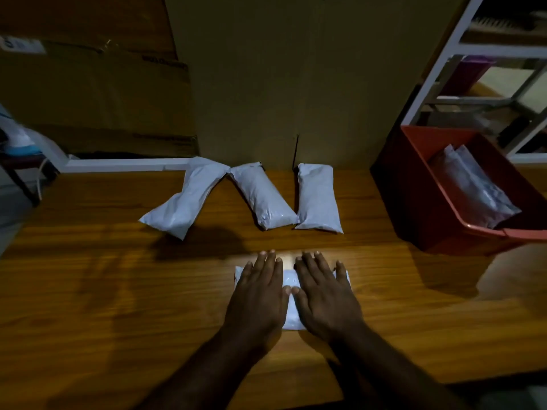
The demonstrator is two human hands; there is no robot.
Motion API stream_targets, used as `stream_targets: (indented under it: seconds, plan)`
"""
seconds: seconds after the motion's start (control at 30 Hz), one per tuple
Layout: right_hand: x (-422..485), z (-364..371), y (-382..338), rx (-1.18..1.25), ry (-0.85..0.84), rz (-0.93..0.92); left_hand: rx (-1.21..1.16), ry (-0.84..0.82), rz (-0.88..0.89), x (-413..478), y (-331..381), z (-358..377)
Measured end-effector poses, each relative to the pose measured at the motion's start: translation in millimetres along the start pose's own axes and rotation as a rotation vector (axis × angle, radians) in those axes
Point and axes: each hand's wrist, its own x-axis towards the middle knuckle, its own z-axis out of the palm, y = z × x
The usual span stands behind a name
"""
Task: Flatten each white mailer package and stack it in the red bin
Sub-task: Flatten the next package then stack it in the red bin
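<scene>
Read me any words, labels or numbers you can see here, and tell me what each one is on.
White label on the cardboard box, far left: too blurred to read.
Dark print further right on that box: too blurred to read.
Three mailers at the back and the red bin: no text visible.

A wooden table held a flat package under the left hand and right hand. Beyond the hands lay a bent package, a slanted package and a straight package. A red bin stood well to their right.
</scene>
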Motion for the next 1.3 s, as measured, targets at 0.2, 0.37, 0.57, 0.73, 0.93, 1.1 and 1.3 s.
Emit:
stream_targets:
  seconds: [0.2, 0.37, 0.57, 0.73, 0.93, 1.1, 1.3]
  plan:
    - [2, 5, 3, -0.028, 0.018, 0.006, 0.05, 0.01, -0.015, 0, 4, -3]
    - [2, -6, 6, 0.057, 0.082, -0.024, -0.027, -0.106, -0.033, 13, -2, -12]
    - [-12, 3, 1, -0.025, 0.067, 0.051, 0.035, 0.057, -0.267, -14, 14, -1]
    - [-5, -2, 6, 0.05, -0.027, 0.055, 0.102, 0.018, -0.337, -11, 17, 2]
    - [-8, 3, 8, 0.041, -0.038, 0.054, 0.099, 0.026, -0.358, -18, 19, 11]
    - [-15, 6, 7, 0.02, 0.013, 0.036, 0.114, 0.033, -0.354, -21, 20, 13]
    - [-14, -4, 7, 0.026, -0.027, 0.026, 0.069, -0.116, -0.33, -16, 22, -6]
